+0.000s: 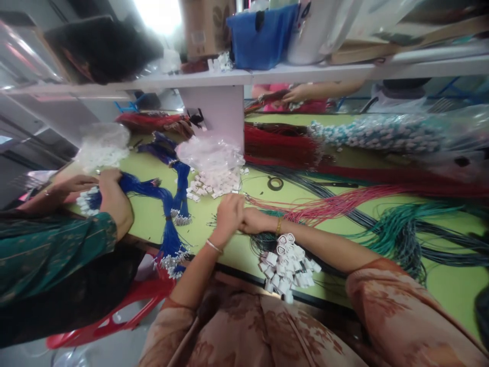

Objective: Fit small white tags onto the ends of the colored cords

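Looks like fitting wires (pixel 324 208) to white pieces (pixel 288 270): left hand (pixel 230 216) and right hand (pixel 256 221) meet, curled; can't tell what either grip holds. Next probably needs steady alignment.

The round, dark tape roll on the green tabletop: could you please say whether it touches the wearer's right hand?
Apart: the head view shows tabletop, crossed by pink wires, between the tape roll and the right hand.

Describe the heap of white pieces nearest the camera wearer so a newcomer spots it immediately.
On the yellow-green table, find the wearer's right forearm. The heap of white pieces lies just below it in the picture, at the near edge. Unlike the white pile by the clear plastic bag, its upper pieces show rounded, dark-outlined ends.
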Available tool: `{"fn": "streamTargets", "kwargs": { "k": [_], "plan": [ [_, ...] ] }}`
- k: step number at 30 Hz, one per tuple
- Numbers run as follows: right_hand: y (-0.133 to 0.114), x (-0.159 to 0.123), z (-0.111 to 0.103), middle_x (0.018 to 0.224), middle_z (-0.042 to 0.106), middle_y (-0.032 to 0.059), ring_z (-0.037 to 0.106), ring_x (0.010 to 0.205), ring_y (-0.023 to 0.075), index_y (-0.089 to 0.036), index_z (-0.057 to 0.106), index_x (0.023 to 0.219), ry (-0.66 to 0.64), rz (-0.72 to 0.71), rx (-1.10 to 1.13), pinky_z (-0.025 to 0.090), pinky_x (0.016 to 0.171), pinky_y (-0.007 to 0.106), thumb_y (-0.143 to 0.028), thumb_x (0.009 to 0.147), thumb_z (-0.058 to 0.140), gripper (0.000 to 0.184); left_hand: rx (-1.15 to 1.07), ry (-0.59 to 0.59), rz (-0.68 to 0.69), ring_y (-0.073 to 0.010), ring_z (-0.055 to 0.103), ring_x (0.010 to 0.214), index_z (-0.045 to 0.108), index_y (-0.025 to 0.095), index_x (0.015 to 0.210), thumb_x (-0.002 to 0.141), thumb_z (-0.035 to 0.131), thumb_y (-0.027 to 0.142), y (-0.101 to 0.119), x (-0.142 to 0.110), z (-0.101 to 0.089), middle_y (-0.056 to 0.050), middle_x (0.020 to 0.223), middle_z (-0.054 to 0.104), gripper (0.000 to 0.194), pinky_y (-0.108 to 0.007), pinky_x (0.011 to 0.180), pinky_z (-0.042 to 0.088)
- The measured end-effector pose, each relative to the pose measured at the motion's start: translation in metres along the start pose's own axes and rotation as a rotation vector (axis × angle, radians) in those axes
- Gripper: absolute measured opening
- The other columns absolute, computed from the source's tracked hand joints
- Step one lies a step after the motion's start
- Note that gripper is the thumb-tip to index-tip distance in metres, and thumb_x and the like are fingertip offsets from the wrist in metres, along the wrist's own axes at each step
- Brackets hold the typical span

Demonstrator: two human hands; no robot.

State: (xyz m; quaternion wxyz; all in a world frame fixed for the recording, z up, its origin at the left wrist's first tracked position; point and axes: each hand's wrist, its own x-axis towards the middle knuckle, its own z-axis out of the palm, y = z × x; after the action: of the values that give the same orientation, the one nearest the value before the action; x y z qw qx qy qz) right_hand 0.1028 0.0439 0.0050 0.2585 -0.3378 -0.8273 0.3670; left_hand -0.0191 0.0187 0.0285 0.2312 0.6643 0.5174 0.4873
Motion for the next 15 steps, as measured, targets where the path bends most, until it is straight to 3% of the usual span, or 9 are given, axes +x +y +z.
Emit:
{"fn": "streamTargets", "kwargs": {
  "k": [4, 7, 11, 13, 15],
  "plan": [
    [-0.010, -0.001, -0.006, 0.066, 0.062, 0.0048, 0.045, 0.055, 0.0121, -0.016, 0.059, 0.070, -0.296, -0.086, -0.325, 0.028, 0.055, 0.026, -0.017, 0.078, 0.050, 0.012, 0.310, -0.220, -0.083, -0.0237, 0.054, 0.085, 0.068, 0.019, 0.078, 0.074, 0.056, 0.010, -0.045, 0.031, -0.016, -0.009, 0.082, 0.060, 0.016, -0.035, 0.084, 0.039],
    [-0.017, -0.002, -0.012, 0.074, 0.065, 0.0084, 0.046, 0.058, 0.0128, -0.015, 0.058, 0.079, -0.322, -0.087, -0.453, 0.026, 0.056, 0.026, -0.018, 0.084, 0.045, 0.015, 0.385, -0.253, -0.120, -0.0218, 0.053, 0.079, 0.063, 0.018, 0.076, 0.070, 0.058, 0.008, -0.054, 0.034, -0.020, -0.007, 0.078, 0.059, 0.013, -0.032, 0.077, 0.038],
    [-0.016, -0.001, -0.017, 0.071, 0.062, 0.0056, 0.045, 0.058, 0.0119, -0.015, 0.056, 0.081, -0.253, -0.019, -0.344, 0.027, 0.055, 0.024, -0.018, 0.083, 0.046, 0.011, 0.160, 0.059, -0.226, -0.0155, 0.049, 0.067, 0.060, 0.018, 0.078, 0.072, 0.064, 0.016, -0.049, 0.033, -0.035, -0.002, 0.072, 0.056, 0.008, -0.027, 0.068, 0.036],
    [-0.013, 0.001, -0.020, 0.069, 0.059, 0.0021, 0.044, 0.058, 0.0106, -0.015, 0.055, 0.079, -0.208, 0.037, -0.194, 0.029, 0.056, 0.022, -0.017, 0.080, 0.048, 0.007, -0.110, 0.251, -0.301, -0.0118, 0.047, 0.062, 0.059, 0.017, 0.081, 0.073, 0.066, 0.023, -0.046, 0.036, -0.045, 0.000, 0.071, 0.055, 0.012, -0.025, 0.063, 0.036],
    [-0.010, 0.004, -0.021, 0.066, 0.055, -0.0010, 0.044, 0.058, 0.0092, -0.015, 0.054, 0.075, -0.168, 0.084, -0.042, 0.031, 0.055, 0.021, -0.019, 0.078, 0.050, 0.006, -0.398, 0.348, -0.383, -0.0089, 0.047, 0.057, 0.060, 0.016, 0.086, 0.072, 0.068, 0.026, -0.044, 0.038, -0.052, 0.001, 0.072, 0.055, 0.019, -0.022, 0.058, 0.035]
  ]
}}
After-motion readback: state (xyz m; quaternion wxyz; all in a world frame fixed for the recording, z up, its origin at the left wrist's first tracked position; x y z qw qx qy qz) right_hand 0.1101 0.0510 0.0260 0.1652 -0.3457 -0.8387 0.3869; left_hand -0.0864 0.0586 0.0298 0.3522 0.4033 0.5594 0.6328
